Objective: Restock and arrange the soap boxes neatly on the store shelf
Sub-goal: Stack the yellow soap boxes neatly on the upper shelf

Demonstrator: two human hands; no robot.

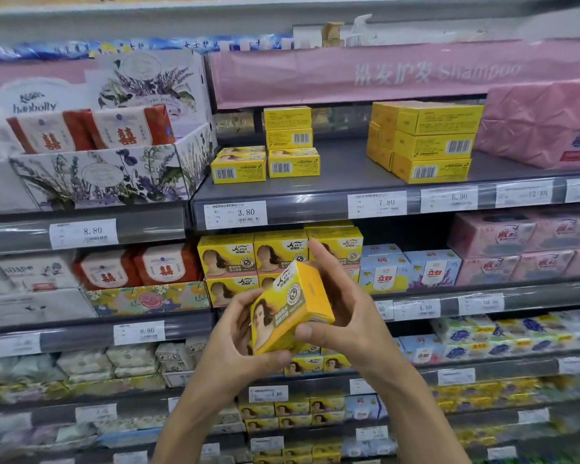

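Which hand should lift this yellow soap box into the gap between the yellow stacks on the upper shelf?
Probably the right hand: it grips the yellow soap box higher up and sits nearer the gap. The left hand cups its lower corner.

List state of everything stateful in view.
Yellow soap box: closed, tilted, held off the shelf.
Left hand: grips box from below-left.
Right hand: grips box, fingers behind it.
Left yellow stack: uneven heights, barcodes out.
Right yellow stack: three high, barcodes out.
Floral display carton: open-topped, holds red-and-white packs.
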